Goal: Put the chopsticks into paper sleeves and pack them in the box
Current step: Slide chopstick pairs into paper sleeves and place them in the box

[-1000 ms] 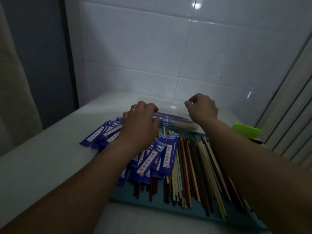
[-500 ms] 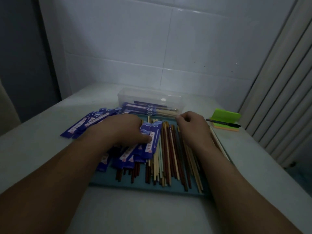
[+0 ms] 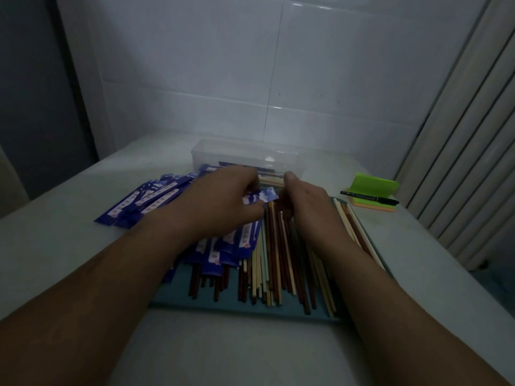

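Observation:
Several loose brown and pale chopsticks (image 3: 274,263) lie on a teal tray (image 3: 245,307) in front of me. Sleeved chopsticks in blue paper (image 3: 223,246) lie on the tray's left part. A fan of blue paper sleeves (image 3: 145,201) spreads on the table to the left. My left hand (image 3: 223,201) pinches one blue sleeve (image 3: 262,195) at its end. My right hand (image 3: 303,199) rests on the loose chopsticks, its fingers curled down onto them; its grip is hidden. The clear plastic box (image 3: 248,151) stands behind the tray with a few sleeved chopsticks inside.
A green and orange pad of sticky notes (image 3: 374,190) with a black pen (image 3: 367,197) on it lies at the right. A white tiled wall rises behind the table. A ribbed radiator (image 3: 459,162) stands at the right edge.
The view has tipped down and drawn closer. Both hands came back from the box to the tray. My left hand has lifted one blue sleeve's end, and my right hand moved closer to it.

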A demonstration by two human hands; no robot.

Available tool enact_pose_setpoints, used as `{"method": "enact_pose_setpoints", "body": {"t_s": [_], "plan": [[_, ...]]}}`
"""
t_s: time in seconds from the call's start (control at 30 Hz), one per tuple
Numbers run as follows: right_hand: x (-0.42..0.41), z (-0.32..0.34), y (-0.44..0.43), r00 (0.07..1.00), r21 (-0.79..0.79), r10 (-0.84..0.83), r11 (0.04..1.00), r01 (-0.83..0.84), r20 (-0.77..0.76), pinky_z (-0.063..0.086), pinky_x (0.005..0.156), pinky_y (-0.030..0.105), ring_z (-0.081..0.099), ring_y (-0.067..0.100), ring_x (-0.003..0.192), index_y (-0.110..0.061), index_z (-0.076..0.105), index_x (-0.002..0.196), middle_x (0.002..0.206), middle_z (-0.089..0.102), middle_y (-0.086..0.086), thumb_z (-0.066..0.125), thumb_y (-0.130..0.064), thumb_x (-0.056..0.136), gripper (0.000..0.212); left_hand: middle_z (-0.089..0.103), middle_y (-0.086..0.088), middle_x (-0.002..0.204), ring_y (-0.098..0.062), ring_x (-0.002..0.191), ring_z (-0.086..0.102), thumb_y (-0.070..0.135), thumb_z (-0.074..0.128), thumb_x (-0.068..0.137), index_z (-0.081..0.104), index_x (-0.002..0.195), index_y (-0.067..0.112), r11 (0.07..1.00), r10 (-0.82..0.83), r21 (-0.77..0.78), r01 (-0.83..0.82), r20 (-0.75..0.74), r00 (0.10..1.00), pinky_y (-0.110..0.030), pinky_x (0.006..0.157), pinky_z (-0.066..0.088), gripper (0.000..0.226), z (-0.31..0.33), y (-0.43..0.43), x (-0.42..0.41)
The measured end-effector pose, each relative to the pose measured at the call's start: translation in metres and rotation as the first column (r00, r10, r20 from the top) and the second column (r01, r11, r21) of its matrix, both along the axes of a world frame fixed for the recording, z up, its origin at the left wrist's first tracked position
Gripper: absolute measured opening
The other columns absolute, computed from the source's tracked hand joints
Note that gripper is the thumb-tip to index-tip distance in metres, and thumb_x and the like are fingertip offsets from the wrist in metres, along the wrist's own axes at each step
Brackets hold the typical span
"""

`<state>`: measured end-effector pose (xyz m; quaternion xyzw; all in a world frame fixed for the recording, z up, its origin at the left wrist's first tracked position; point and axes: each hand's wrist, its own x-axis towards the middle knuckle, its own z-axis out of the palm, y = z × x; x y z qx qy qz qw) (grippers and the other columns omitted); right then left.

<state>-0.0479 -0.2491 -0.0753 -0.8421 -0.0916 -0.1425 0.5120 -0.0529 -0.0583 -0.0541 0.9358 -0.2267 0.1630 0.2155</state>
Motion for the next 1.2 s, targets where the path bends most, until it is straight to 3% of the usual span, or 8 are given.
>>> {"method": "enact_pose_setpoints", "body": {"t_s": [0.2, 0.3, 0.4, 0.57, 0.67, 0.77, 0.93, 1.2], "plan": [[0.005, -0.004, -0.002, 0.994, 0.128, 0.056, 0.991, -0.044, -0.097, 0.056, 0.073, 0.053, 0.072, 0.033, 0.078, -0.007, 0.074, 0.093, 0.084, 0.075, 0.016, 0.058, -0.038, 0.102, 0.036, 0.057, 0.009, 0.118, -0.011, 0.102, 0.057, 0.047, 0.061, 0.095, 0.054, 0.119, 0.031, 0.995, -0.092, 0.03, 0.092, -0.002, 0.996, -0.036, 0.088, 0.05, 0.03, -0.006, -0.002, 0.003], [0.008, -0.007, -0.002, 0.993, 0.145, 0.033, 0.989, -0.017, -0.109, 0.048, 0.065, 0.037, 0.064, 0.019, 0.064, -0.012, 0.075, 0.09, 0.076, 0.073, 0.007, 0.055, -0.04, 0.104, 0.038, 0.063, 0.008, 0.119, -0.009, 0.101, 0.058, 0.049, 0.059, 0.099, 0.056, 0.123, 0.031, 0.997, -0.078, 0.009, 0.078, -0.003, 0.997, -0.033, 0.085, 0.051, 0.03, -0.004, 0.001, 0.004], [0.011, -0.009, -0.002, 0.995, 0.114, -0.036, 0.992, 0.047, -0.094, 0.045, 0.065, 0.038, 0.058, 0.015, 0.059, -0.017, 0.071, 0.077, 0.067, 0.068, 0.003, 0.051, -0.044, 0.104, 0.044, 0.062, 0.005, 0.111, -0.013, 0.099, 0.06, 0.044, 0.058, 0.102, 0.054, 0.123, 0.027, 0.999, 0.013, -0.046, -0.014, -0.021, 1.0, -0.037, 0.083, 0.053, 0.026, -0.001, 0.009, 0.007], [0.013, -0.013, -0.005, 0.989, -0.059, -0.149, 0.987, 0.148, -0.023, 0.054, 0.071, 0.041, 0.068, 0.025, 0.073, -0.01, 0.071, 0.082, 0.075, 0.071, 0.008, 0.05, -0.044, 0.105, 0.047, 0.064, -0.002, 0.109, -0.019, 0.09, 0.062, 0.042, 0.05, 0.106, 0.048, 0.119, 0.025, 0.995, 0.1, -0.009, -0.102, -0.131, 0.986, -0.044, 0.081, 0.055, 0.021, -0.009, 0.006, 0.012], [0.013, -0.01, -0.011, 0.978, -0.219, -0.207, 0.953, 0.21, 0.037, 0.044, 0.063, 0.025, 0.063, 0.016, 0.073, -0.014, 0.068, 0.08, 0.075, 0.067, -0.001, 0.052, -0.039, 0.104, 0.038, 0.065, -0.005, 0.104, -0.018, 0.083, 0.061, 0.043, 0.047, 0.107, 0.047, 0.116, 0.022, 0.992, 0.125, 0.012, -0.125, -0.152, 0.98, -0.039, 0.074, 0.054, 0.022, -0.014, 0.004, 0.013], [0.011, -0.008, -0.017, 0.966, -0.441, -0.249, 0.862, 0.251, 0.065, 0.038, 0.06, 0.029, 0.056, 0.012, 0.073, -0.022, 0.063, 0.084, 0.078, 0.062, -0.009, 0.057, -0.035, 0.098, 0.02, 0.064, -0.001, 0.095, -0.015, 0.076, 0.06, 0.05, 0.051, 0.103, 0.046, 0.117, 0.022, 0.99, 0.139, 0.033, -0.135, -0.186, 0.973, -0.035, 0.064, 0.049, 0.032, -0.015, 0.001, 0.012], [0.012, -0.009, -0.018, 0.972, -0.631, -0.236, 0.751, 0.194, 0.017, 0.054, 0.08, 0.035, 0.064, 0.02, 0.093, -0.027, 0.064, 0.092, 0.097, 0.068, -0.003, 0.062, -0.034, 0.089, 0.008, 0.059, -0.005, 0.135, -0.024, 0.112, 0.061, 0.065, 0.061, 0.091, 0.039, 0.14, 0.024, 0.973, 0.173, 0.188, -0.133, -0.218, 0.96, -0.038, 0.085, 0.052, 0.068, -0.018, -0.004, 0.009], [0.017, -0.003, -0.038, 0.945, -0.651, -0.325, 0.713, 0.26, 0.022, 0.041, 0.073, 0.029, 0.066, 0.025, 0.101, -0.02, 0.074, 0.101, 0.105, 0.072, 0.003, 0.061, -0.023, 0.088, 0.018, 0.063, -0.002, 0.108, -0.02, 0.091, 0.061, 0.051, 0.053, 0.1, 0.044, 0.124, 0.025, 0.979, 0.181, 0.127, -0.157, -0.208, 0.961, -0.04, 0.078, 0.054, 0.036, -0.023, -0.002, 0.01]]}}
